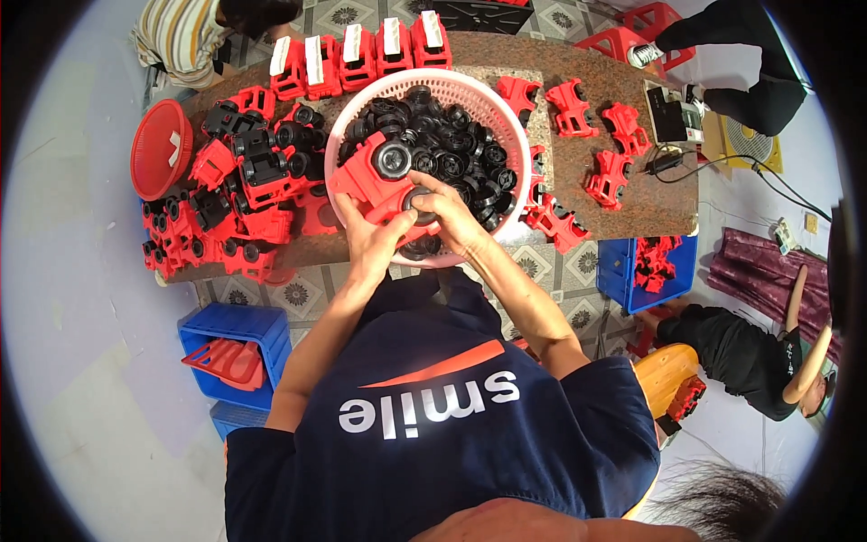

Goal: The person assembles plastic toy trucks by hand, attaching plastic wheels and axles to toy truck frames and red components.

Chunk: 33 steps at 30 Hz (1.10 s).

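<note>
My left hand [368, 242] grips a red toy truck body [366, 176] from below, over the near side of a pink basket [492, 101]. One black wheel [392, 161] sits on the body's upper part. Lower down, a second black wheel [418, 204] lies against the body, with my right hand [453, 217] closed around its edge and my left thumb against it. Whether this wheel is fully seated cannot be seen. Beneath the truck body, loose black wheels [452, 135] fill the basket.
Red toy trucks with wheels [266, 172] pile up on the left, beside a red basket [163, 149]. Wheel-less red bodies [569, 104] lie on the right. Trucks with white tops [357, 54] line the far edge. Blue crates [239, 325] stand below the table; other people are nearby.
</note>
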Tool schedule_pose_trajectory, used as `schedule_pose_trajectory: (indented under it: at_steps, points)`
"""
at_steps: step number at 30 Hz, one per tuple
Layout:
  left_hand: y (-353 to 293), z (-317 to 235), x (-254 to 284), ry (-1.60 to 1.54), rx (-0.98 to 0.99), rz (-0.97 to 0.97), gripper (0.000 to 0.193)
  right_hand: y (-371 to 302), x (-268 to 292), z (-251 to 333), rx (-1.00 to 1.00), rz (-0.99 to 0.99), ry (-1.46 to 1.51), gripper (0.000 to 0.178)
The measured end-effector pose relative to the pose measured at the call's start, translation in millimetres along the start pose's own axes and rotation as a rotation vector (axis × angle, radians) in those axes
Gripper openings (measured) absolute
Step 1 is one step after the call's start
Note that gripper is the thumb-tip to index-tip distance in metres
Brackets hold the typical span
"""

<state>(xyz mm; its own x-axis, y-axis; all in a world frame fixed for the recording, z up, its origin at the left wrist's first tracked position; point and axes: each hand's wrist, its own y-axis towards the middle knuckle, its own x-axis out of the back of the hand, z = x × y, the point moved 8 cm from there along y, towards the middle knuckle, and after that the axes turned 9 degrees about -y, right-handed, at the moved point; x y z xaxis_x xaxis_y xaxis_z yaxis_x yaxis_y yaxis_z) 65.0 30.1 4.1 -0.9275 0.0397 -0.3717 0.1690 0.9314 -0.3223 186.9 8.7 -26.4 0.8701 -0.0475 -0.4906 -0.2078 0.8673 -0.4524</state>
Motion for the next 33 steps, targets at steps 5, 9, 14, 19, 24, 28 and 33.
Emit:
schedule_pose_trajectory:
  at_steps: [5, 9, 14, 19, 24, 28, 33]
  points:
    - [8, -40, 11, -0.406, 0.112, 0.254, 0.085, -50, -16, 67, 0.560, -0.022, -0.738, 0.084]
    - [-5, -24, 16, -0.723, 0.520, 0.565, 0.093, -75, -82, 80, 0.892, 0.421, -1.380, 0.080]
    - [-34, 14, 7, -0.480, 0.807, 0.762, 0.109, 21, 39, 100, 0.675, -0.057, -1.151, 0.041]
    - [4, 0, 11, -0.531, 0.566, 0.463, 0.074, 115, 157, 8, 0.309, -0.265, -1.966, 0.043]
    - [28, 2, 32, -0.308, 0.290, 0.213, 0.047, 74, 151, 46, 0.518, -0.487, -1.292, 0.023]
    - [31, 2, 25, -0.170, 0.240, 0.131, 0.049, 0, 58, 81, 0.294, -0.306, -0.498, 0.022]
    - [31, 3, 18, -0.130, 0.246, 0.129, 0.052, -14, 7, 60, 0.350, -0.098, -0.434, 0.026]
